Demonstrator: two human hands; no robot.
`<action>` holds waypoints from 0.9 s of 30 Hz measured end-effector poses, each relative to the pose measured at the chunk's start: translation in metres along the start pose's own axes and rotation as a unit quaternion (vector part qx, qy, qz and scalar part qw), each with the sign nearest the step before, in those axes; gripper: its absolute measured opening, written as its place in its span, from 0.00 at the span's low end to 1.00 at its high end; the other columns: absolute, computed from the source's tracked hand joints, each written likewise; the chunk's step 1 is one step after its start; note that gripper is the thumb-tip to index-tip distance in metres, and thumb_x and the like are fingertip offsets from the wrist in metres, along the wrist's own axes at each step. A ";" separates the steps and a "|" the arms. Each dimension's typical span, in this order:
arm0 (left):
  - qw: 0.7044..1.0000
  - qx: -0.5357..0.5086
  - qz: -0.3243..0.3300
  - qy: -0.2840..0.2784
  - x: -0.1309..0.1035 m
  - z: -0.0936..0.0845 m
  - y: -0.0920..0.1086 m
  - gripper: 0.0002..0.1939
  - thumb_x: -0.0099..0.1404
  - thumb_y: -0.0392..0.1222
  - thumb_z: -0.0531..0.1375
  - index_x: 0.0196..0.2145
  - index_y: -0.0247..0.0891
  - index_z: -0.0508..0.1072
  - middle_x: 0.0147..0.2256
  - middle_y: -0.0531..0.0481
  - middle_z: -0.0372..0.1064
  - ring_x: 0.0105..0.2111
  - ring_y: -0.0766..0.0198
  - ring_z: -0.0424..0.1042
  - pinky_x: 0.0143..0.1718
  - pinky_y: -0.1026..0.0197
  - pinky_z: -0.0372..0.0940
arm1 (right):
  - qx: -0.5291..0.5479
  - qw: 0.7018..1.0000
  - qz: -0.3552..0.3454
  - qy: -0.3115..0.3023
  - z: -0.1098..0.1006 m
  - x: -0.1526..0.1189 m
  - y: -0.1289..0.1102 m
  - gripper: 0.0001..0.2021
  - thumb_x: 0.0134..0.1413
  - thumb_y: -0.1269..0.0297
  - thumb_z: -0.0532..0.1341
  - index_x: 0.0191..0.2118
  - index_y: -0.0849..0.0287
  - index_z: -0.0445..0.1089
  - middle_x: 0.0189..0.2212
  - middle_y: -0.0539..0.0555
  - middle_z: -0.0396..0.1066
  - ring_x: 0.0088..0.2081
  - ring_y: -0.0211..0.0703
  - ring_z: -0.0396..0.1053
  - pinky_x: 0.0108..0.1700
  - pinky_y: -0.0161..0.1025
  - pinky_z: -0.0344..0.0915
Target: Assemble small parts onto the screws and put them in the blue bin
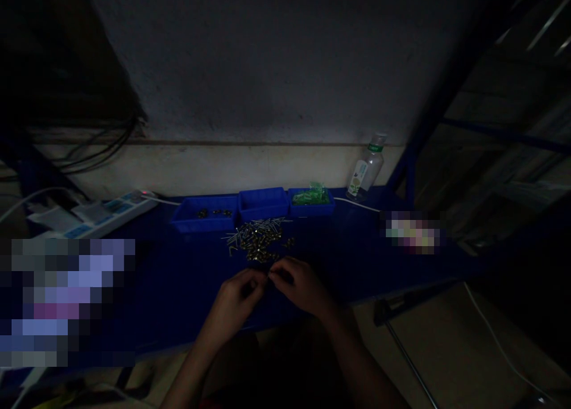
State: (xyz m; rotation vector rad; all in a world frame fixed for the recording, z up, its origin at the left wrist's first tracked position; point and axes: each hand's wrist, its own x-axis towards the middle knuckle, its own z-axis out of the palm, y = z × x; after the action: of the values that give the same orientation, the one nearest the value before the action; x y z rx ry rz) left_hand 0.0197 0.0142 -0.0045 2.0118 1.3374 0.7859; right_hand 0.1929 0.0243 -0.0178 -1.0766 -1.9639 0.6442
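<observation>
My left hand (pixel 239 293) and my right hand (pixel 298 283) meet over the front of the blue table, fingertips pinched close together. Whatever sits between the fingertips is too small and dark to make out. Just beyond them lies a pile of brass-coloured metal fittings (pixel 259 245), with thin silvery pins or screws (pixel 263 226) heaped along its back. A few loose fittings (pixel 289 242) rest at the pile's right side.
Behind the pile stand three blue bins: the left bin (pixel 182 222) with some small dark parts, the middle bin (pixel 264 204), and the right bin (pixel 312 209) holding green plastic pieces (pixel 314 194). A clear bottle (pixel 366 168) leans at the wall. A power strip (pixel 111 214) lies left; blurred patches cover both sides.
</observation>
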 end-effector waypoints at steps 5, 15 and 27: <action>1.000 -0.025 -0.005 0.006 0.000 -0.002 -0.001 0.08 0.60 0.40 0.52 0.32 0.36 0.69 0.29 0.51 0.69 0.31 0.63 0.68 0.35 0.64 0.62 | 0.005 1.000 -0.001 -0.001 -0.001 -0.001 0.000 0.05 0.57 0.66 0.55 0.37 0.58 0.67 0.33 0.51 0.70 0.37 0.37 0.67 0.41 0.34 0.60; 0.999 -0.033 -0.007 0.031 -0.002 -0.002 0.002 0.07 0.58 0.39 0.54 0.30 0.35 0.69 0.28 0.51 0.68 0.30 0.64 0.68 0.33 0.64 0.62 | -0.037 0.999 0.017 -0.036 0.005 -0.001 0.001 0.03 0.50 0.70 0.59 0.33 0.57 0.67 0.30 0.49 0.68 0.32 0.36 0.66 0.35 0.33 0.60; 0.997 -0.060 -0.025 0.049 -0.004 -0.006 0.002 0.08 0.60 0.42 0.54 0.31 0.36 0.69 0.30 0.50 0.69 0.33 0.63 0.68 0.35 0.64 0.63 | -0.026 0.998 -0.003 -0.049 0.002 -0.001 0.001 0.06 0.56 0.64 0.57 0.38 0.57 0.69 0.36 0.51 0.71 0.38 0.38 0.68 0.41 0.34 0.61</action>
State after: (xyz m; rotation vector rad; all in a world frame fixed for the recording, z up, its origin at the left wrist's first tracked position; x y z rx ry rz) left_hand 0.0153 0.0109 -0.0003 1.8610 1.3565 0.9290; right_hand 0.1918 0.0234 -0.0200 -1.0878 -2.0787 0.6558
